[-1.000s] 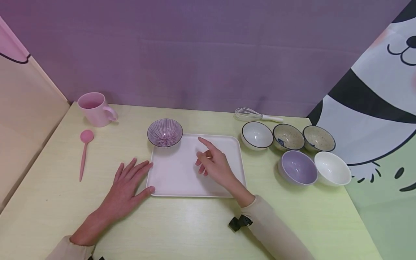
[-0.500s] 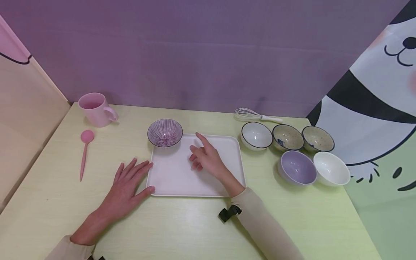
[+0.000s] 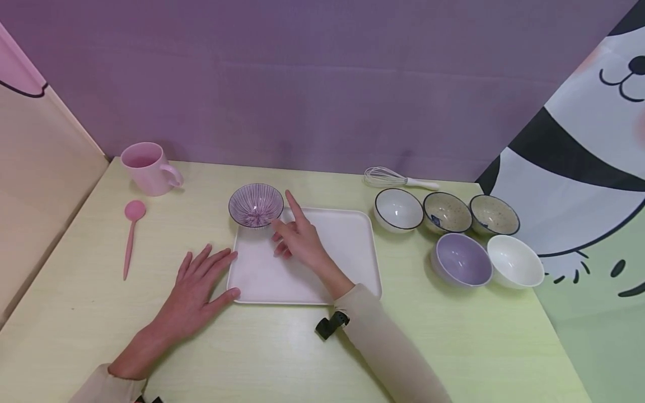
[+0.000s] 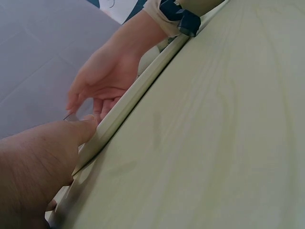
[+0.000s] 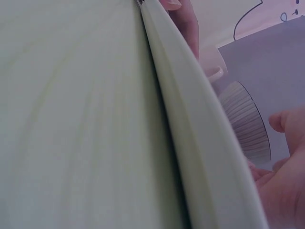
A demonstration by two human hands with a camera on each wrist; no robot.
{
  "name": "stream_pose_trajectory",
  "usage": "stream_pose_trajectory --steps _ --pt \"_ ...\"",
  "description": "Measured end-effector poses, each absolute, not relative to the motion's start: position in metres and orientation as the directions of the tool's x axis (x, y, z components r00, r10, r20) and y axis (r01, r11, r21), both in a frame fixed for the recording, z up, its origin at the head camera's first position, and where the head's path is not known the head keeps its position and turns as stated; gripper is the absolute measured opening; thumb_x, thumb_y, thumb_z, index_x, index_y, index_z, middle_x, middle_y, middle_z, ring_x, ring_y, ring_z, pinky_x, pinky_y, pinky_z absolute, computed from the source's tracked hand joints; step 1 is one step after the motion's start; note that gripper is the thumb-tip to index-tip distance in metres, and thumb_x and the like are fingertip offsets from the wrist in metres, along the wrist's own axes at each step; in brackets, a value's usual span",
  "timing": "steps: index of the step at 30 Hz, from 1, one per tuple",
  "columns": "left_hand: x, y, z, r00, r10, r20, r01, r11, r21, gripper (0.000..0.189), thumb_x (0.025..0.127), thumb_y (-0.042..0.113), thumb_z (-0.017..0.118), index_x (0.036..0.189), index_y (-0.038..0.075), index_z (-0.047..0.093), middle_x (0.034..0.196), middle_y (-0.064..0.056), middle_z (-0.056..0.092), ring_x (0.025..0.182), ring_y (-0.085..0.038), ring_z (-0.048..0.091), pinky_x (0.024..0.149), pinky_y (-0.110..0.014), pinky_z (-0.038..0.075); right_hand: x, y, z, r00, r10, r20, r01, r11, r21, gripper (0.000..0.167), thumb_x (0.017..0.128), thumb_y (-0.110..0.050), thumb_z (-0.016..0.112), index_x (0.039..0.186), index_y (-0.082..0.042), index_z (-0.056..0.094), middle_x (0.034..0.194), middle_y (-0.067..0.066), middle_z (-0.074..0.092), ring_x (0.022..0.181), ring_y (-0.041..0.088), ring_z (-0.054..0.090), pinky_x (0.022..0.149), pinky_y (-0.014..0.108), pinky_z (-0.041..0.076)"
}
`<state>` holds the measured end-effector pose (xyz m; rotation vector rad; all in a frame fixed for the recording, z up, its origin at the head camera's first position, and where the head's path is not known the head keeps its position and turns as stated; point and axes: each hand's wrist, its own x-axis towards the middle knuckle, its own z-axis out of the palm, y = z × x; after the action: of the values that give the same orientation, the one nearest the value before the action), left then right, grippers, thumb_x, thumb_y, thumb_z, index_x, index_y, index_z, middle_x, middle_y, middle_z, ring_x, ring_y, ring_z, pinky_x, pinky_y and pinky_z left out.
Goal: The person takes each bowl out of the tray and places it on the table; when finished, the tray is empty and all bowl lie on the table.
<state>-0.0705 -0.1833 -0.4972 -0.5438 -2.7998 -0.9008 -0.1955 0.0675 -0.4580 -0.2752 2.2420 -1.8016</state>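
Observation:
A white rectangular tray (image 3: 302, 280) lies on the table, and a small purple-striped bowl (image 3: 256, 205) stands at its back left corner. My left hand (image 3: 194, 294) has its fingers spread flat, with fingertip and thumb touching the tray's left edge. In the left wrist view that thumb (image 4: 86, 129) shows against the tray rim. Above the tray, my right hand (image 3: 302, 238) holds nothing; its index finger points forward beside the bowl, the thumb lies close to the bowl's rim and the other fingers are loosely bent. Whether the thumb touches the bowl, I cannot tell.
At the left are a pink mug (image 3: 151, 170) and a pink spoon (image 3: 132, 235). To the right, several bowls stand close together, among them a purple bowl (image 3: 462, 261) and a white bowl (image 3: 515, 262). A whisk (image 3: 398, 178) lies behind them.
My right hand has moved left across the tray to the striped bowl, its index finger now beside the rim. The left hand, the tray and the bowls have stayed put.

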Motion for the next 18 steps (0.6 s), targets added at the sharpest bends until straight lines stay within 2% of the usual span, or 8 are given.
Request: stream_pose_trajectory --steps 18 --pt "-0.07 -0.183 -0.498 -0.914 0.295 0.277 0.402 0.747 0.53 0.069 0.105 0.041 0.073 0.165 0.013 0.051 0.168 -0.017 0.051 0.163 -0.053 0.028 0.132 -0.075 0.009 -0.195 0.044 -0.458 -0.966 -0.254 -0.053 -0.001 0.206 -0.978 0.077 0.112 -0.021 0.063 0.178 -0.03 0.025 0.094 0.019 0.076 0.056 0.012 0.069 0.05 0.025 0.059"
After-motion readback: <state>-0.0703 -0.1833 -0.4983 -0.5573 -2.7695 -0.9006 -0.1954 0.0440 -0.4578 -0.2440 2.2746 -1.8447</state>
